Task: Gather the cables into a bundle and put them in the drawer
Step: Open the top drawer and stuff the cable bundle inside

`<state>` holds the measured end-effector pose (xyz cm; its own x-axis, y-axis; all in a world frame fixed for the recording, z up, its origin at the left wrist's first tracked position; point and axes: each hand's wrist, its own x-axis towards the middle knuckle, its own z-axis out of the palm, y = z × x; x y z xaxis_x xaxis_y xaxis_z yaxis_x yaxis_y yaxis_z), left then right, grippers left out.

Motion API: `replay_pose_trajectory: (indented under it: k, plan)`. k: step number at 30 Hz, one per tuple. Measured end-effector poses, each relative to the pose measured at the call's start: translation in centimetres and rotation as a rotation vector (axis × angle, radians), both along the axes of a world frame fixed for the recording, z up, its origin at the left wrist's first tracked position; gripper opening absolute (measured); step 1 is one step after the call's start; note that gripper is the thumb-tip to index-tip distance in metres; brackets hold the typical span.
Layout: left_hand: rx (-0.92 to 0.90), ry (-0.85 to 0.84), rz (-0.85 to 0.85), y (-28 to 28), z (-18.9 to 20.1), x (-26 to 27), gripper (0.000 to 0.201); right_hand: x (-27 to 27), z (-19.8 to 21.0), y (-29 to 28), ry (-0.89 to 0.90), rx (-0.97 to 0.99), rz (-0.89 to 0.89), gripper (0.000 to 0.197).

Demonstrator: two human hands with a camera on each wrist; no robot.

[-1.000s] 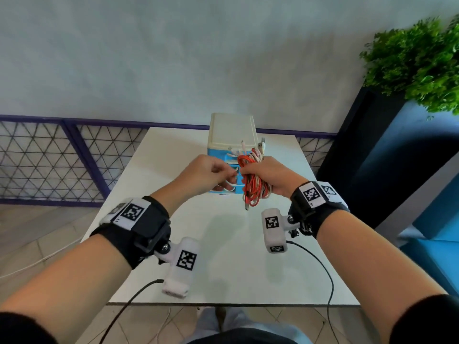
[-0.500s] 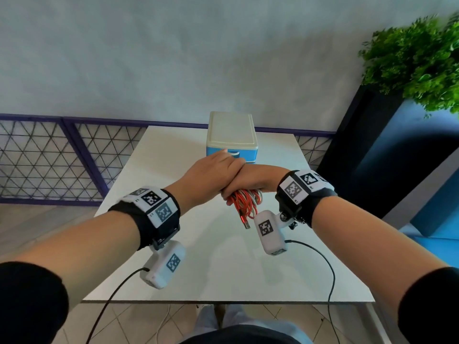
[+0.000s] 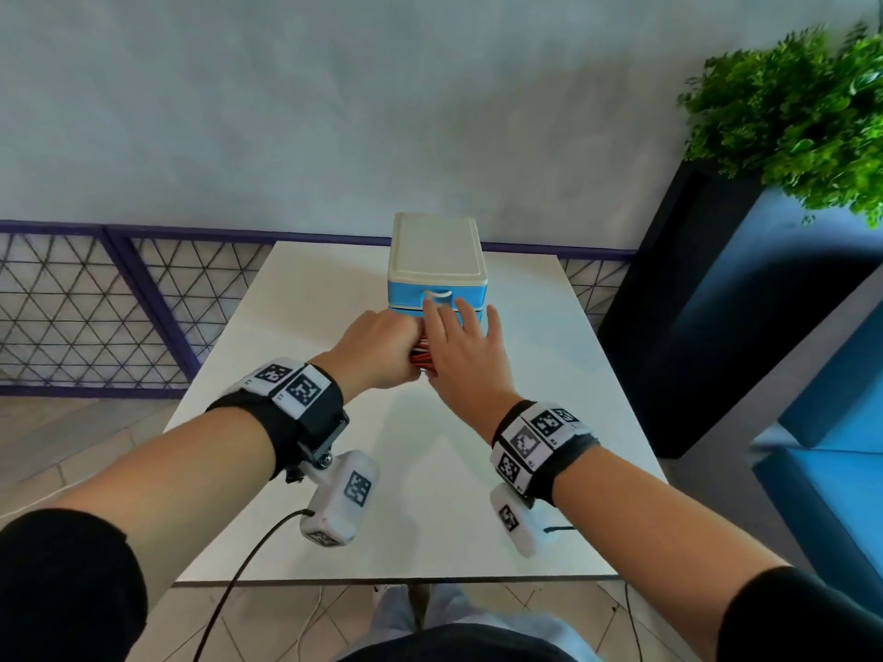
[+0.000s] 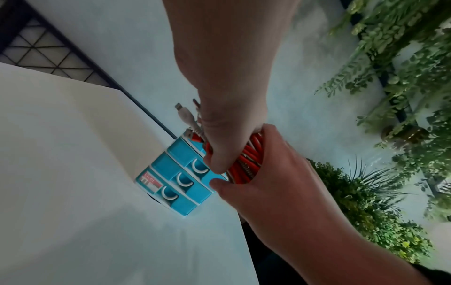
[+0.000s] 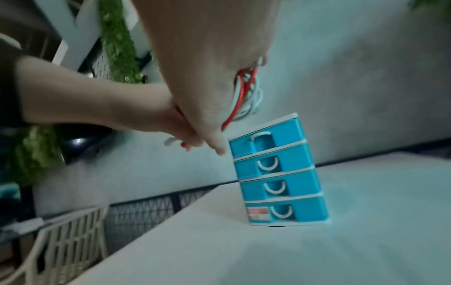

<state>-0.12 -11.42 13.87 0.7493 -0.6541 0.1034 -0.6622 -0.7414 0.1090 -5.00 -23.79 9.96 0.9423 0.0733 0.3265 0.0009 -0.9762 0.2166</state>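
Observation:
A bundle of red and white cables is held above the white table, just in front of a small blue drawer unit. My left hand grips the bundle, fingers curled round it; plug ends stick out past the fist. My right hand lies beside the bundle with straight fingers, the index fingertip at the white handle of the top drawer. All the drawers look shut.
The unit stands at the table's far middle, near the wall. A purple mesh railing runs behind and to the left. A black planter with green plants and blue seating stand to the right. Wrist-camera leads hang over the near edge.
The bundle, first held up by both hands, came down low and is now in the left hand alone. The right hand let go, straightened its fingers and moved forward to the top drawer handle.

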Motion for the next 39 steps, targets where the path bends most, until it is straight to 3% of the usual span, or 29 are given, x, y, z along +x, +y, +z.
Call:
replay_pose_trajectory:
  k: [3, 6, 10, 13, 14, 16, 18, 20, 23, 33, 36, 39]
  plan:
    - [-0.094, 0.154, 0.025, 0.2, -0.8, -0.2, 0.025, 0.2, 0.1, -0.4, 0.040, 0.118, 0.061, 0.064]
    - [-0.068, 0.224, 0.011, 0.1, -1.6, 0.5, 0.025, 0.6, 0.2, -0.6, 0.174, 0.187, 0.073, 0.032]
    - [0.045, 0.351, 0.029, -0.7, -2.0, 2.1, 0.035, 1.9, 0.0, -1.9, 0.260, 0.194, 0.101, 0.030]
    - [-0.195, 0.651, 0.080, -0.6, -0.9, 4.7, 0.044, 3.6, 0.3, -3.9, 0.309, 0.232, 0.048, 0.035]
    - [-0.278, 0.651, 0.093, -0.5, -0.4, 6.0, 0.043, 4.4, 0.6, -4.5, 0.307, 0.245, 0.038, 0.040]
    - [-0.343, 0.443, 0.099, -0.4, 0.3, 8.9, 0.034, 5.9, 1.2, -5.2, 0.308, 0.268, 0.042, 0.052]
    - [-0.335, 0.249, 0.081, -0.5, 0.3, 11.2, 0.030, 7.4, 1.7, -5.2, 0.336, 0.282, 0.045, 0.060]
    - [-0.295, 0.189, 0.050, -1.0, 0.2, 12.8, 0.037, 8.8, 1.7, -5.0, 0.361, 0.282, 0.035, 0.062]
    - [-0.221, 0.156, 0.005, -1.7, -0.1, 13.7, 0.042, 10.2, 1.3, -4.7, 0.390, 0.281, 0.030, 0.060]
    - [-0.202, 0.104, -0.055, -2.2, -0.9, 14.6, 0.018, 11.0, 0.9, -4.9, 0.423, 0.299, 0.011, 0.056]
    - [-0.194, 0.124, -0.067, -1.9, -0.6, 14.8, 0.025, 9.9, 2.2, -4.8, 0.487, 0.283, 0.048, 0.052]
    - [-0.103, 0.129, -0.089, -1.7, -0.4, 14.9, 0.041, 8.4, 4.3, -4.7, 0.660, 0.283, 0.100, 0.044]
